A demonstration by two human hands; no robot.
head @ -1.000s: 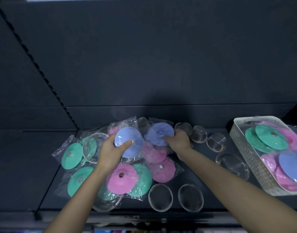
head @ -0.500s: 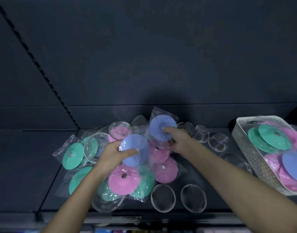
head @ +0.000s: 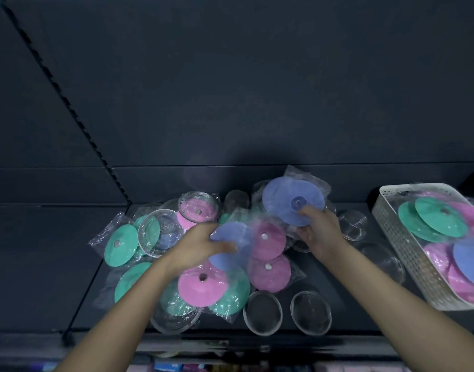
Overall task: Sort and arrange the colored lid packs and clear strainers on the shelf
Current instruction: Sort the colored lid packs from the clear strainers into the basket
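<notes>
Dark shelf (head: 286, 295) with a dark back panel (head: 257, 89) behind it. White basket (head: 386, 224) at far right on the shelf holds bagged lids: green basket lids (head: 439, 221) on the far side, pink basket lids (head: 466, 285) and a blue basket lid (head: 469, 259) nearer

Loose pile of lid packs at centre-left of the shelf: green lid packs (head: 120, 245) at the left edge, a pink lid pack (head: 201, 285) near the front lying over a green one (head: 230, 296), two more pink packs (head: 270, 272) just right of it

Left hand (head: 195, 245) is over the pile's middle, fingers curled round the left blue lid pack (head: 230, 245), thumb on top; pack is motion-blurred and overlaps a pink one

Right hand (head: 319, 229) grips the right blue lid pack (head: 289, 200) at its near edge, thumb by the centre knob; pack is lifted above the far side of the pile and tilted toward the camera

Clear strainers: two front strainers (head: 262, 312) side by side at the near edge, one left strainer (head: 158, 232) lying on the green packs, one far strainer (head: 198, 208) over a pink lid, two right strainers (head: 351, 224) between the pile and the basket
</notes>
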